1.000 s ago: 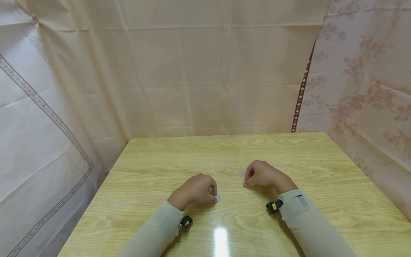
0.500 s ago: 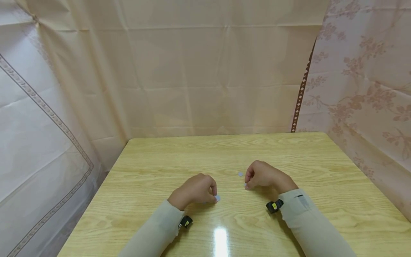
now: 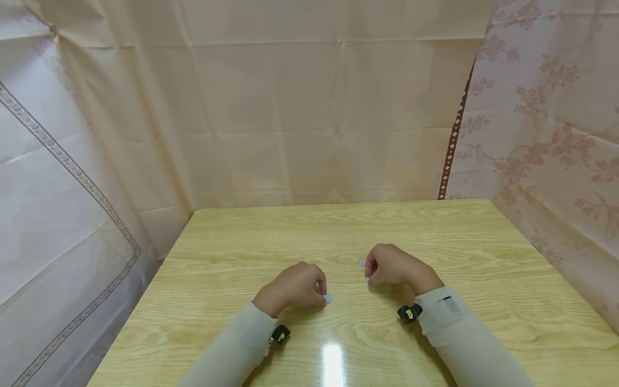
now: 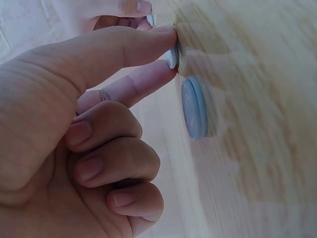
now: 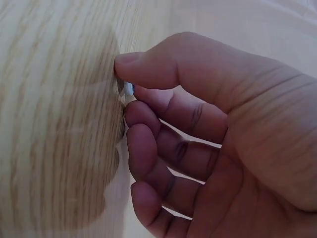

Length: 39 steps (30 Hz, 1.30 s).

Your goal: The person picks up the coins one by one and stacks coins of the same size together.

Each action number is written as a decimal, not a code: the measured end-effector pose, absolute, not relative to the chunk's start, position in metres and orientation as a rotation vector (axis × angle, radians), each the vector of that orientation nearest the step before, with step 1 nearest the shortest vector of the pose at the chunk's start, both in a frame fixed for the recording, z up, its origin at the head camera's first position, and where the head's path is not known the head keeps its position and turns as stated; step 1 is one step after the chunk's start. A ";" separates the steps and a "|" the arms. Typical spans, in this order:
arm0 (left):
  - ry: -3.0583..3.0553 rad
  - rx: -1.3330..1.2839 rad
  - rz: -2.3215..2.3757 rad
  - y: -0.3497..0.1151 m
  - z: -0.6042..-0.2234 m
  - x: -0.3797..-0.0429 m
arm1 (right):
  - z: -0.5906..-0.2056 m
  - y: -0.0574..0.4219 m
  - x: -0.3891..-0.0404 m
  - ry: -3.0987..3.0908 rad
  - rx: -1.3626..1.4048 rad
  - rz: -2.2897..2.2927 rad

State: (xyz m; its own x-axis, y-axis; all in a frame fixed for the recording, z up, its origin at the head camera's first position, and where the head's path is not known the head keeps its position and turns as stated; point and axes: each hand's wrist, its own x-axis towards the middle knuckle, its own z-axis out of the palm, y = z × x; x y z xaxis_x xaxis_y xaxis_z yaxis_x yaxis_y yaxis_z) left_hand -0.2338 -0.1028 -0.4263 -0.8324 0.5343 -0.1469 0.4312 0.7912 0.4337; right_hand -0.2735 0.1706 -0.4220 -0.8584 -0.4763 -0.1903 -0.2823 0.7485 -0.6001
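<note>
My left hand [image 3: 296,285] pinches a silvery coin [image 4: 172,56] between thumb and index finger, low at the tabletop; its other fingers are curled toward the palm. Beside those fingertips in the left wrist view lie what look like two stacked coins [image 4: 194,107], mostly hidden under the hand in the head view. To the right, my right hand [image 3: 395,266] holds another coin [image 5: 129,89] by thumb and index fingertip, its edge showing close to the wood. Just beyond the right fingers, a separate coin [image 3: 361,262] lies flat on the table.
The wooden table [image 3: 271,231] has a light glare near its front. Beige cloth [image 3: 309,118] hangs behind the back edge, with patterned cloth [image 3: 546,140] on the right and pale cloth [image 3: 58,215] on the left. Both wrists wear small black cameras.
My right hand has shifted slightly left and nearer to me, and the coin edge at its fingertips has come into sight. The left hand and the far coin stay in place.
</note>
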 end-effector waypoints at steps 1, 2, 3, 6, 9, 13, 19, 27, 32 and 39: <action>2.722 0.749 0.564 -0.103 -0.426 -0.234 | -0.422 0.170 -0.273 2.623 -0.590 -0.808; 2.725 0.754 0.563 -0.103 -0.427 -0.234 | -0.422 0.169 -0.273 2.628 -0.594 -0.796; 2.726 0.755 0.560 -0.103 -0.427 -0.234 | -0.422 0.169 -0.273 2.634 -0.601 -0.787; 2.732 0.767 0.552 -0.104 -0.428 -0.234 | -0.423 0.169 -0.273 2.639 -0.622 -0.780; 2.736 0.773 0.545 -0.103 -0.428 -0.234 | -0.424 0.169 -0.274 2.644 -0.644 -0.777; 2.734 0.777 0.548 -0.104 -0.427 -0.234 | -0.427 0.169 -0.277 2.656 -0.669 -0.786; 2.733 0.761 0.556 -0.104 -0.428 -0.236 | -0.429 0.168 -0.281 2.672 -0.696 -0.846; 2.726 0.764 0.565 -0.103 -0.430 -0.237 | -0.428 0.169 -0.274 2.672 -0.756 -0.929; 2.724 0.753 0.563 -0.102 -0.430 -0.237 | -0.429 0.176 -0.270 2.680 -0.754 -0.966; 2.730 0.754 0.557 -0.103 -0.429 -0.237 | -0.434 0.176 -0.267 2.651 -0.775 -0.979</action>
